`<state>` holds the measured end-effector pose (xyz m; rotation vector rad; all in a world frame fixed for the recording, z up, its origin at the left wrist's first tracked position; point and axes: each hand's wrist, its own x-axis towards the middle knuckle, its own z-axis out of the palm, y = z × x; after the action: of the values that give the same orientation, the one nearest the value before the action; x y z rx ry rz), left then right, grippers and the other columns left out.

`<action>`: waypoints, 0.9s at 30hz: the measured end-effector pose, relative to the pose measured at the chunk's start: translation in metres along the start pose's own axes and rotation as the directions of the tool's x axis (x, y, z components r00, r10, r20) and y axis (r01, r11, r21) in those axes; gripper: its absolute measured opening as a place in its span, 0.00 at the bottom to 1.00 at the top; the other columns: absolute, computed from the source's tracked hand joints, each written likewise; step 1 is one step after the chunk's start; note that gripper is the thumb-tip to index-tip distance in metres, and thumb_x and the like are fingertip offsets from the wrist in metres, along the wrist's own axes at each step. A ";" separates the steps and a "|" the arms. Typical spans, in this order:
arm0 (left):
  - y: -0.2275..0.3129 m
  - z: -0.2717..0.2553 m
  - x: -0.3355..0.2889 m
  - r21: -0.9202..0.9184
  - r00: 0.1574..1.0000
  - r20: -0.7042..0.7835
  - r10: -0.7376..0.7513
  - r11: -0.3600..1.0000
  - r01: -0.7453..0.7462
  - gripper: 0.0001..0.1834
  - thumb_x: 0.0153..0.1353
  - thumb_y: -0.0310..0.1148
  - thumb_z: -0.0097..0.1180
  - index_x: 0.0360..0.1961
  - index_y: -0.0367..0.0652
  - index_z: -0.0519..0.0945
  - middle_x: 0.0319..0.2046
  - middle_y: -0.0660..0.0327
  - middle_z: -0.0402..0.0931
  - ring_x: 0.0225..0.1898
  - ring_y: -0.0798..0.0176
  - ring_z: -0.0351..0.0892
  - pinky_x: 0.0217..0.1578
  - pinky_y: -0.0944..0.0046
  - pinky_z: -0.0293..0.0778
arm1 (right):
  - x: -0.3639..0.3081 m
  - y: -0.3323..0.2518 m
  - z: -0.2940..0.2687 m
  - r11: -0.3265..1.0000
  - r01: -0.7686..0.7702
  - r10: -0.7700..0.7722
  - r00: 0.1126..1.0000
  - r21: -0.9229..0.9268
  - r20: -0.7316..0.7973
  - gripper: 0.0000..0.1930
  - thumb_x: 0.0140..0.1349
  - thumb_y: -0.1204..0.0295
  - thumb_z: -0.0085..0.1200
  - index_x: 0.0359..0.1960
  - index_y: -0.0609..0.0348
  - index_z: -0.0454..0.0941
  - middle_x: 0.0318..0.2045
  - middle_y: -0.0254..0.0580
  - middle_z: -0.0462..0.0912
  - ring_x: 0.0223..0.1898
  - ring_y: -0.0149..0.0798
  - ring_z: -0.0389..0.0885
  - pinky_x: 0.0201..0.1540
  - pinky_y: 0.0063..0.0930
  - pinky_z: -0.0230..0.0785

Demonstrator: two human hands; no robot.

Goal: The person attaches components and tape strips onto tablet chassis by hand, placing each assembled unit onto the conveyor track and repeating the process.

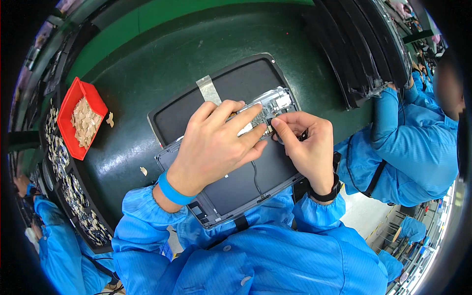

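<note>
A dark grey tablet-like housing (pixel 231 194) lies open in front of me, its near edge by my waist. Along its far side runs a circuit board (pixel 281 102) with silver shields, and a thin black cable (pixel 256 177) crosses the bare panel. My left hand (pixel 209 145) rests over the board with its fingers stretched out, hiding much of it. At the board's right part, my right hand (pixel 310 147) pinches with thumb and forefinger; a small dark part shows by the fingers, too hidden to name. Beneath the housing's far side is a black padded tray (pixel 241 78) with a silver tape strip (pixel 209 90).
A red bin (pixel 98 102) of small beige pieces stands left on the green table (pixel 132 132), two loose pieces nearby. Further left, a long black tray (pixel 73 191) holds many small parts. Black trays (pixel 354 49) stand far right. A co-worker's blue sleeve (pixel 408 128) is at right.
</note>
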<state>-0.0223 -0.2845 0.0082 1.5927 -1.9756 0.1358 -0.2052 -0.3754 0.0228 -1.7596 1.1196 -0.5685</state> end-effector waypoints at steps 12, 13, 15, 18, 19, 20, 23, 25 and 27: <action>0.000 -0.003 0.002 0.018 0.996 0.085 -0.014 1.000 0.013 0.18 0.51 0.41 0.73 0.45 0.56 0.89 0.47 0.67 0.81 0.46 0.62 0.80 0.40 0.61 0.74 | 0.000 -0.001 -0.004 0.994 -0.076 0.075 0.997 0.076 0.015 0.07 0.67 0.75 0.63 0.37 0.70 0.87 0.24 0.39 0.88 0.26 0.26 0.85 0.31 0.21 0.75; -0.001 -0.003 0.001 0.015 0.996 0.085 -0.010 1.000 0.009 0.17 0.51 0.42 0.73 0.44 0.56 0.89 0.47 0.67 0.81 0.46 0.62 0.80 0.39 0.60 0.74 | 0.000 0.000 -0.003 0.996 -0.053 0.052 0.998 0.071 0.019 0.07 0.67 0.75 0.63 0.37 0.70 0.87 0.24 0.40 0.88 0.26 0.26 0.85 0.31 0.21 0.75; 0.000 -0.003 0.001 0.018 0.997 0.081 -0.009 1.000 0.007 0.17 0.51 0.42 0.73 0.44 0.56 0.89 0.47 0.67 0.81 0.46 0.62 0.80 0.40 0.60 0.74 | -0.001 0.001 -0.001 0.997 -0.029 0.028 1.000 0.069 0.011 0.07 0.67 0.75 0.64 0.37 0.70 0.87 0.24 0.40 0.88 0.26 0.26 0.85 0.31 0.21 0.75; 0.001 -0.002 0.001 0.020 0.997 0.074 -0.012 1.000 0.011 0.16 0.51 0.41 0.73 0.43 0.56 0.90 0.47 0.67 0.81 0.46 0.62 0.80 0.40 0.60 0.73 | -0.002 0.002 0.000 0.998 -0.005 0.005 1.000 0.062 0.003 0.07 0.66 0.75 0.64 0.37 0.70 0.88 0.24 0.40 0.88 0.27 0.26 0.85 0.31 0.22 0.75; 0.001 -0.002 0.001 0.018 0.997 0.072 -0.015 1.000 0.014 0.16 0.51 0.41 0.73 0.43 0.56 0.90 0.47 0.67 0.81 0.46 0.62 0.80 0.40 0.60 0.73 | -0.002 0.003 0.000 0.998 -0.007 0.006 1.000 0.058 0.001 0.07 0.66 0.75 0.64 0.37 0.69 0.88 0.24 0.41 0.88 0.27 0.27 0.85 0.31 0.22 0.75; 0.001 -0.002 0.001 0.017 0.997 0.072 -0.015 1.000 0.014 0.16 0.51 0.41 0.73 0.43 0.56 0.90 0.47 0.67 0.81 0.46 0.62 0.80 0.40 0.60 0.73 | -0.002 0.003 0.001 0.998 -0.007 0.007 1.000 0.058 0.001 0.07 0.66 0.75 0.64 0.37 0.69 0.88 0.24 0.41 0.88 0.27 0.27 0.85 0.31 0.22 0.75; 0.000 -0.002 0.000 0.004 0.998 0.059 -0.013 1.000 0.013 0.16 0.50 0.41 0.73 0.42 0.56 0.90 0.47 0.67 0.81 0.46 0.62 0.80 0.40 0.60 0.73 | -0.002 0.003 0.002 1.000 0.013 -0.012 1.000 0.023 -0.012 0.07 0.65 0.75 0.64 0.36 0.69 0.88 0.24 0.42 0.88 0.27 0.28 0.86 0.32 0.23 0.76; 0.000 -0.002 0.000 0.001 0.998 0.054 -0.015 1.000 0.015 0.16 0.50 0.41 0.73 0.42 0.56 0.91 0.47 0.66 0.81 0.46 0.62 0.80 0.40 0.60 0.73 | -0.002 0.004 0.003 0.999 0.015 -0.014 1.000 0.029 -0.018 0.07 0.65 0.75 0.64 0.36 0.69 0.88 0.24 0.42 0.88 0.26 0.28 0.86 0.32 0.23 0.76; 0.000 -0.001 0.000 0.005 0.998 0.055 -0.015 1.000 0.014 0.16 0.50 0.41 0.73 0.41 0.56 0.91 0.46 0.67 0.81 0.46 0.62 0.80 0.40 0.60 0.73 | -0.002 0.003 0.002 1.000 0.023 -0.023 1.000 0.014 -0.009 0.07 0.65 0.76 0.64 0.36 0.69 0.88 0.24 0.43 0.88 0.26 0.29 0.86 0.32 0.23 0.76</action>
<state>-0.0222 -0.2840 0.0096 1.6295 -2.0060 0.0921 -0.2052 -0.3731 0.0195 -1.7614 1.1008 -0.5972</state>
